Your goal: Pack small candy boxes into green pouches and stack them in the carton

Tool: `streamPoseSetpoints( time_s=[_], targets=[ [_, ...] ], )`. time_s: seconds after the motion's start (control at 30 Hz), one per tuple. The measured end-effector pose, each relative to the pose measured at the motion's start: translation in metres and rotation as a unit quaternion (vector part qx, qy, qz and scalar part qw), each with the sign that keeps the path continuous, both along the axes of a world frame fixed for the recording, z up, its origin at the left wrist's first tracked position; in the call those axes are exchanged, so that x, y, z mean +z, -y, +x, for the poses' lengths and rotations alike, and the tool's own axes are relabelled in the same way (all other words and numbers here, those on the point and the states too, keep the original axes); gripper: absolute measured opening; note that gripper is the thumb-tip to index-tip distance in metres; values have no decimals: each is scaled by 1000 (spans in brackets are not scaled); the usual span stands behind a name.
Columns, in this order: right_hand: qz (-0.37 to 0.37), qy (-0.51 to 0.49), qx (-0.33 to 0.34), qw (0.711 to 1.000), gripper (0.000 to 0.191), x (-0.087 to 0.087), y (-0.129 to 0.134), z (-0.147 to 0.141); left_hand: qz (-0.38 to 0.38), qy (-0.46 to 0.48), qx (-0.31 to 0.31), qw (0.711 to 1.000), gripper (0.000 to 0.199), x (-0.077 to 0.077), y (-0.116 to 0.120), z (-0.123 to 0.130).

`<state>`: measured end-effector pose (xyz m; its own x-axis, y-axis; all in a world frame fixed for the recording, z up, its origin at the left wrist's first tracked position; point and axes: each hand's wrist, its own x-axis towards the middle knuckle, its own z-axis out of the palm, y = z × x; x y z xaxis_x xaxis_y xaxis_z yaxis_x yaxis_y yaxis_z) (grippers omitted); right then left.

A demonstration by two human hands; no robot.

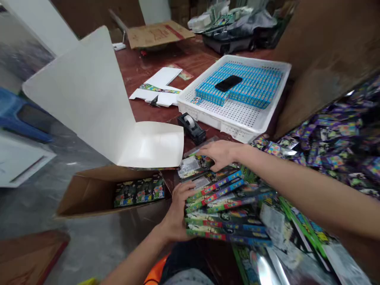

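Note:
Flat printed cartons [225,227], with colourful edges and black and green faces, lie fanned in an overlapping pile at the table's front edge. My left hand [176,213] is curled against their left ends, its fingers bent over the upper ones; the thumb is hidden. Across the pile's far side reaches my right hand [221,153], its fingers stretched out over a flat pack with a clear window [190,166] and the thumb apart. Left of the hands stands an open white box [154,144] with its tall lid up.
A black tape dispenser [191,128] sits beyond my hands. A white basket [204,114] holds rows of small blue boxes [252,81] and a phone [228,83]. Purple packets [332,138] are heaped at right. Low at left, a cardboard box [89,194] contains dark printed boxes [139,192].

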<state>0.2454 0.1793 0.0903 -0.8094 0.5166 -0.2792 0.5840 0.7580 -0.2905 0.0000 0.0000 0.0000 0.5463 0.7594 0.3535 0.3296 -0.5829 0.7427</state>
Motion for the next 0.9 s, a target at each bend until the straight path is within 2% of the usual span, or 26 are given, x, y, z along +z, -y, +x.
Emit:
streamPoseSetpoints(
  time_s=[0.07,0.13,0.27,0.4,0.5,0.6,0.67,0.73,0.8,0.9],
  targets=[
    [-74,-26,-22,997,54,9,5,20,17,-1,37,999,99,-1,3,4],
    [-139,-54,-37,988,44,15,11,36,44,-9,75,996,98,-1,4,7],
    [-239,-116,-47,963,46,16,24,47,118,-38,141,982,97,3,-2,10],
    [-305,-178,-69,933,40,7,26,50,90,-21,114,989,86,10,-16,7],
    [-307,-272,-171,896,45,5,34,77,61,-3,100,993,80,14,-25,5],
    [-273,-395,-305,822,65,4,57,113,58,-3,103,993,83,16,-31,7],
    [-272,-424,-362,784,79,-1,77,123,56,0,101,993,84,15,-33,11],
    [-290,-417,-376,775,87,-9,97,116,55,8,92,994,91,14,-35,17],
    [-307,-410,-364,778,85,-16,111,98,59,19,85,994,106,12,-36,22],
    [-298,-392,-353,795,77,-20,120,73,43,39,102,993,125,8,-36,24]
  ],
)
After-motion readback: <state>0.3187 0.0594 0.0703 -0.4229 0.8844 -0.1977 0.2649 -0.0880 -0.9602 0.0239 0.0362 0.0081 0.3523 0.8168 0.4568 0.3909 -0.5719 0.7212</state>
